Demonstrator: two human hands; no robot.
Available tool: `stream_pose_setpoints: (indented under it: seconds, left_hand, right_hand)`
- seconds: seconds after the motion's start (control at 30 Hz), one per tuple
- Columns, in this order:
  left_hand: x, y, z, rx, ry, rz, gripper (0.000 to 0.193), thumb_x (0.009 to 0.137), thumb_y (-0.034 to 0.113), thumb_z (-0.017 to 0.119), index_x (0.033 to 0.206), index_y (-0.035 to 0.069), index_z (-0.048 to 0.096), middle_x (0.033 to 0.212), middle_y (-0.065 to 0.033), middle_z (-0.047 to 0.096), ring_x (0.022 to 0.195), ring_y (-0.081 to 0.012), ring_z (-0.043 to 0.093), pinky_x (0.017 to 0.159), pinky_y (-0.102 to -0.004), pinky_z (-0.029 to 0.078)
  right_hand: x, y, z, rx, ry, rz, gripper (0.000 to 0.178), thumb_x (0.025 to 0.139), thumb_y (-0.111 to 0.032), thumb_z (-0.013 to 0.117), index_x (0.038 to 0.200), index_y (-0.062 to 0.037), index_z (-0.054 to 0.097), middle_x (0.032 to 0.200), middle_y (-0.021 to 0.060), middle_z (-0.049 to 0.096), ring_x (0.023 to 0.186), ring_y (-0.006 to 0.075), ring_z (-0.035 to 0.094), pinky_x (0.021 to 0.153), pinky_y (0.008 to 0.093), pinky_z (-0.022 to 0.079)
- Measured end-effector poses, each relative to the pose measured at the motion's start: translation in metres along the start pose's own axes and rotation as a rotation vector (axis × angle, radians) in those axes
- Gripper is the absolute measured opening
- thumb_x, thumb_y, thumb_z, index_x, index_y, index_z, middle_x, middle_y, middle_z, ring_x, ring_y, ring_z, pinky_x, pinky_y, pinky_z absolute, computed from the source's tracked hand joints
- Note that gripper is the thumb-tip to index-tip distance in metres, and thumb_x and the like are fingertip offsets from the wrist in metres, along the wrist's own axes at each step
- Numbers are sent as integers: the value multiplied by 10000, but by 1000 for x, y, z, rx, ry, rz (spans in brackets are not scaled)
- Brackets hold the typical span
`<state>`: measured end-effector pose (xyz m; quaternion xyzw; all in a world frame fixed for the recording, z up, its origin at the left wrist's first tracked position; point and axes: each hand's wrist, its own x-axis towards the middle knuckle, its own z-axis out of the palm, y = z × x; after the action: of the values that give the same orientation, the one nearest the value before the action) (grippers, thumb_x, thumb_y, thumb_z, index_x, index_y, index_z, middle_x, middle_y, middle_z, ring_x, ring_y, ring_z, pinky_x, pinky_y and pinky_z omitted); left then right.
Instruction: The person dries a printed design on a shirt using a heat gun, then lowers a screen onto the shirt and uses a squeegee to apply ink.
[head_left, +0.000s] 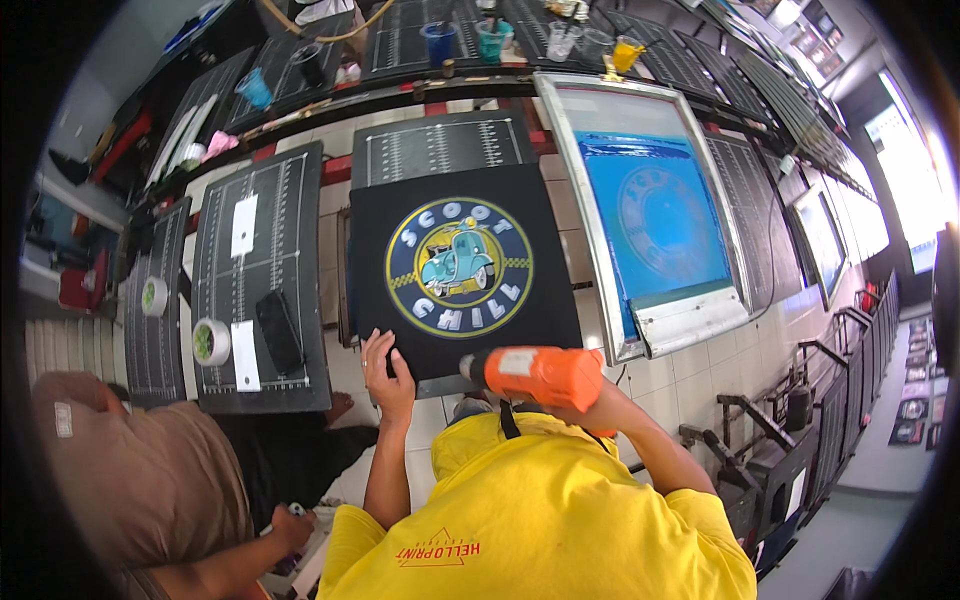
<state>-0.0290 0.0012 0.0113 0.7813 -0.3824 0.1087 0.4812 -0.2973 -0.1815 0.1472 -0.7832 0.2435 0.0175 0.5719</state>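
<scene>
A black cloth [365, 270] lies over a printing board in front of me, with a round scooter print [460, 268] in teal, yellow and white on it. My left hand [388, 378] rests at the cloth's near left corner, its fingers stretched out and the thumb apart. My right hand [598, 408] grips an orange heat gun [545, 374] from below, partly hidden by its body. The gun's dark nozzle points left, over the near edge of the cloth. No cord path from the gun can be made out.
To the right leans a metal-framed printing screen [655, 225] with blue ink. Cups of ink, including a yellow cup [627, 54], line the far rail. On the left board [262, 200] lie a black phone-like object [279, 331] and a small potted plant [211, 342]. Another person [150, 480] sits at lower left.
</scene>
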Motion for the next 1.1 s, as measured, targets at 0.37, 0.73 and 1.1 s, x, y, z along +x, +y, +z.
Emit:
stream_pose_setpoints:
  seconds: [0.37,0.73,1.1]
  left_hand:
    - [26,45,33,-52,-114,187,203,926,17,532,1092,-17,644,1108,-163,676,1175,-392,605,1085,-583,385]
    - [2,150,130,-271,-388,-13,268,934,48,555,1184,-32,607,1075,-156,688,1030,-311,647,1020,-432,443]
    - [-55,231,230,-268,-422,-342,355,1007,134,551,1317,-38,555,1167,-162,671,1054,-202,640,909,-316,493]
  right_hand:
    - [-206,6,-64,-266,454,-128,303,783,-113,733,1077,-68,679,992,60,702,976,234,658,864,382,517]
    - [-383,161,-231,-353,1274,405,314,860,-119,683,1147,-9,622,973,118,692,855,220,662,780,372,527]
    - [-323,340,-481,-752,1229,389,507,852,-156,711,1300,-8,524,1186,231,616,1092,431,606,915,480,494]
